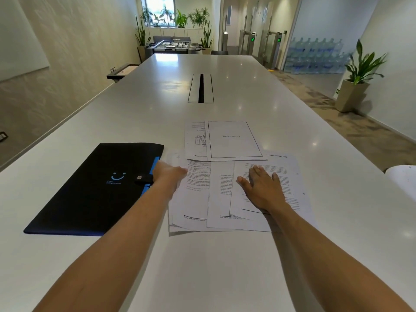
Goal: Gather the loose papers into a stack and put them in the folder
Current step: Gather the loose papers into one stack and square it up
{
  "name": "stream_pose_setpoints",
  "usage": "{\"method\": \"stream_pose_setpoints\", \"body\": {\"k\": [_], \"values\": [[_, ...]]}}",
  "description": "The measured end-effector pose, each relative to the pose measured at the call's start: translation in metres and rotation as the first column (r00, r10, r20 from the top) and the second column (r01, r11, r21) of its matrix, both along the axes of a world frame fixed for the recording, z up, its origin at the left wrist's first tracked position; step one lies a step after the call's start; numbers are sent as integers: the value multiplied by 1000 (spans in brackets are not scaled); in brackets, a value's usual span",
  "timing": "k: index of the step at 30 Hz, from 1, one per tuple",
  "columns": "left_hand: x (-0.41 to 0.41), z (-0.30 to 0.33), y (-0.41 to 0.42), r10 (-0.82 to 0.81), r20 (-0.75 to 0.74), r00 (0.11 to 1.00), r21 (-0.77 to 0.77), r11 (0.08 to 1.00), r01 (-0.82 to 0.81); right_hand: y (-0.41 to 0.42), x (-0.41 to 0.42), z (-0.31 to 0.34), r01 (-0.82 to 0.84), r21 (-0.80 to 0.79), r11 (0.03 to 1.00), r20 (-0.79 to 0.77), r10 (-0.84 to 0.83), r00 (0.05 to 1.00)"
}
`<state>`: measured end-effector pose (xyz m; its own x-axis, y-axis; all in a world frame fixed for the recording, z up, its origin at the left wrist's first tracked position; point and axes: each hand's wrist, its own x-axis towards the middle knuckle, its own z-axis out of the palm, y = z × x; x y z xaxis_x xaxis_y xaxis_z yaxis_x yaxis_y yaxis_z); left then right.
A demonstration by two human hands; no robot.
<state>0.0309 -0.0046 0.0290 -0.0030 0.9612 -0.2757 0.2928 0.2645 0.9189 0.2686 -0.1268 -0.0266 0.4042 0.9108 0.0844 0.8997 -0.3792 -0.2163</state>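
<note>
Several loose printed papers (221,199) lie spread and overlapping on the white table (202,255). A sheet titled with a bordered frame (234,140) lies farthest, over a diagram page (195,140). My right hand (262,188) rests flat, fingers spread, on the rightmost text sheet (286,176). My left hand (168,173) is blurred at the left edge of the papers, fingers on the leftmost sheet; its grip is unclear. A black folder (96,188) with blue trim and a snap strap lies closed to the left, touching my left wrist.
A cable slot (201,88) is set into the table's middle, beyond the papers. A white rounded object (403,179) pokes in at the right edge. The table's left edge runs along a wall; potted plants and water bottles stand far off.
</note>
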Motion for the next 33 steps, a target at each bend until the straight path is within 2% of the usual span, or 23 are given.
{"method": "stream_pose_setpoints", "body": {"k": [4,10,17,19,21,23,27,33], "values": [[-13,3,4,-96,174,980,-140,983,121,0,0,0,-4,2,1000,-4,4,1000],[-18,-6,4,-228,216,949,-165,950,266,2,-10,4,-47,-13,999,-19,47,999],[-21,-6,5,-232,219,948,-190,943,274,15,-36,4,-126,5,992,-63,126,990],[-23,-6,6,-229,270,935,-199,937,287,15,-38,8,-115,78,990,-110,123,986],[-24,-7,6,-248,304,920,-188,931,313,12,-34,12,-19,225,974,-113,45,993],[-25,-9,7,-276,317,907,-171,925,341,6,-22,16,112,272,956,-47,-103,994],[-23,-7,5,-301,315,900,-142,923,358,-6,3,16,379,54,924,-79,-375,924],[-16,-4,-1,-327,338,882,-94,921,377,-7,-9,19,335,50,941,-53,-333,942]]}}
